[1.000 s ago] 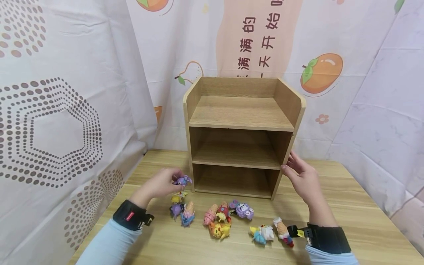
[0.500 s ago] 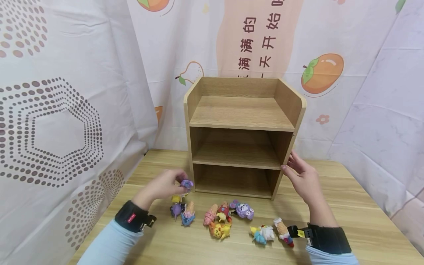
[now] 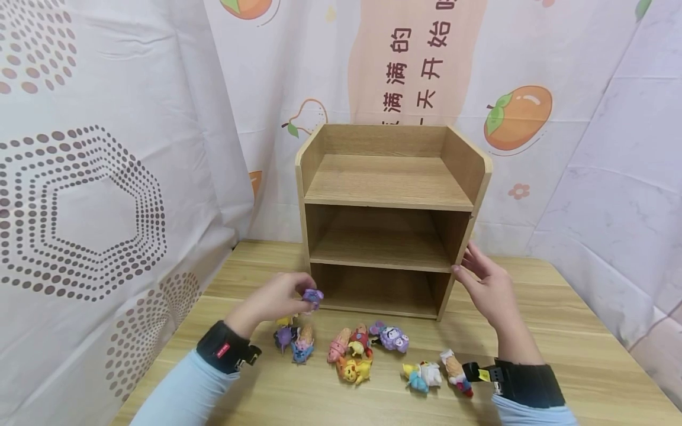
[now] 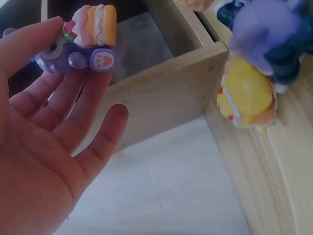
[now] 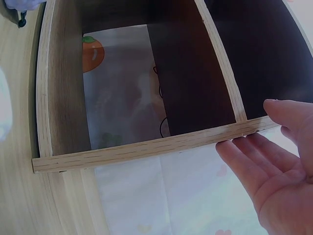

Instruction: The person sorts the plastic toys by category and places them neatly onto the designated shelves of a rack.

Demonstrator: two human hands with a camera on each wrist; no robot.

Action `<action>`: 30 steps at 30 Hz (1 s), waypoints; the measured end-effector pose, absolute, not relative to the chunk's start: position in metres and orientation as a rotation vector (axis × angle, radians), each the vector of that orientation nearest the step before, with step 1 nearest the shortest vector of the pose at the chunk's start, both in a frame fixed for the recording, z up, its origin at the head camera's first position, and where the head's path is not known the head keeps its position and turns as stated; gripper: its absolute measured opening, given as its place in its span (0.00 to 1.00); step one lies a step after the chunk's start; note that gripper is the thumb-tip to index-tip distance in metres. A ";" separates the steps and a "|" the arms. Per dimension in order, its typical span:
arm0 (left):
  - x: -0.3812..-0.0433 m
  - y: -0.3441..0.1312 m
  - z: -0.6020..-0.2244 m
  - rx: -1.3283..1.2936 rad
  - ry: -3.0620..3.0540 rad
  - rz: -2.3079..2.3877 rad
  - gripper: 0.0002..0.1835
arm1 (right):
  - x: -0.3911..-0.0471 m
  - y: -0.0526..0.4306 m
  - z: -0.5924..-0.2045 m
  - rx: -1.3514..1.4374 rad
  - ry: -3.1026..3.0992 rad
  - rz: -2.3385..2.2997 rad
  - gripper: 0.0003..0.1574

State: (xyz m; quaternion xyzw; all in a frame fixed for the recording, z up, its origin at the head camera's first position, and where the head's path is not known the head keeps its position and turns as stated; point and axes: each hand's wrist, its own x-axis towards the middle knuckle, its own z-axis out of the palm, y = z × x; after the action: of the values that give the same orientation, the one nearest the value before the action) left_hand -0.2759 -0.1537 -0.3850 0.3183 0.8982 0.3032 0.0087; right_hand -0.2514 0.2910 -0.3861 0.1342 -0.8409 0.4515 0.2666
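Note:
A small wooden shelf unit (image 3: 388, 180) with an open top and two compartments stands on the table. At its lower left front, my left hand (image 3: 282, 297) holds a purple toy figurine (image 3: 312, 297) between thumb and fingers. The left wrist view shows this figurine (image 4: 80, 59) with a pink-and-orange cake piece and a pink paw print, while the little finger stays off it. My right hand (image 3: 487, 288) grips the unit's right side panel (image 5: 161, 146), thumb at the front edge and fingers along the outer face.
Several toy figurines lie before the unit: purple (image 3: 284, 336) and blue (image 3: 302, 349) ones at left, a yellow one (image 3: 354, 371) mid-table, a purple one (image 3: 393, 339) near the unit, and white (image 3: 429, 374) and cone-shaped (image 3: 455, 373) ones at right. Printed curtains (image 3: 586, 177) hang around the table.
My left hand has moved right with the purple figurine, from beside the unit's left side to in front of its lower left corner. My right hand has stayed in place.

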 end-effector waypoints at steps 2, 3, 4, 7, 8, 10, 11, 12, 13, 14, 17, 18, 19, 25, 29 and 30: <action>-0.276 -0.150 -0.386 1.012 2.820 0.933 0.13 | -0.251 0.291 -0.386 0.363 -2.270 1.219 0.42; -0.277 -0.148 -0.386 1.020 2.825 0.927 0.13 | -0.251 0.291 -0.386 0.362 -2.270 1.220 0.42; -0.277 -0.146 -0.386 1.029 2.832 0.921 0.13 | -0.251 0.291 -0.386 0.361 -2.270 1.221 0.42; -0.278 -0.141 -0.388 1.051 2.845 0.913 0.13 | -0.250 0.290 -0.385 0.355 -2.273 1.228 0.42; -0.278 -0.139 -0.388 1.053 2.848 0.910 0.13 | -0.249 0.289 -0.385 0.354 -2.274 1.229 0.42; -0.279 -0.135 -0.389 1.053 2.846 0.911 0.12 | -0.249 0.289 -0.384 0.350 -2.277 1.225 0.42; -0.280 -0.134 -0.389 1.057 2.844 0.910 0.12 | -0.249 0.289 -0.384 0.350 -2.276 1.225 0.42; -0.281 -0.131 -0.390 1.056 2.843 0.906 0.12 | -0.248 0.288 -0.384 0.351 -2.275 1.222 0.42; -0.281 -0.129 -0.390 1.055 2.846 0.900 0.12 | -0.248 0.288 -0.383 0.352 -2.275 1.222 0.42; -0.282 -0.127 -0.390 1.054 2.851 0.893 0.12 | -0.248 0.288 -0.383 0.354 -2.274 1.223 0.42; -0.284 -0.121 -0.391 1.069 2.873 0.865 0.11 | -0.249 0.288 -0.383 0.356 -2.276 1.224 0.42; -0.284 -0.119 -0.391 1.076 2.883 0.854 0.11 | -0.249 0.288 -0.383 0.356 -2.276 1.222 0.42; -0.285 -0.117 -0.392 1.087 2.891 0.845 0.11 | -0.249 0.288 -0.383 0.355 -2.277 1.222 0.42; -0.289 -0.107 -0.395 1.120 2.904 0.782 0.12 | -0.251 0.289 -0.385 0.342 -2.287 1.247 0.42; -0.292 -0.103 -0.398 1.138 2.912 0.719 0.14 | -0.251 0.289 -0.386 0.330 -2.308 1.315 0.43; -0.293 -0.102 -0.399 1.139 2.916 0.696 0.15 | -0.251 0.288 -0.386 0.329 -2.313 1.334 0.43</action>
State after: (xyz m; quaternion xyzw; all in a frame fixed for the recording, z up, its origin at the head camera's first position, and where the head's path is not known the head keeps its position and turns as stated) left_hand -0.2935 -0.1023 -0.3991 0.3550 0.9088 0.2168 -0.0328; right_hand -0.2506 0.2884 -0.3864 0.1191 -0.8380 0.4832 0.2239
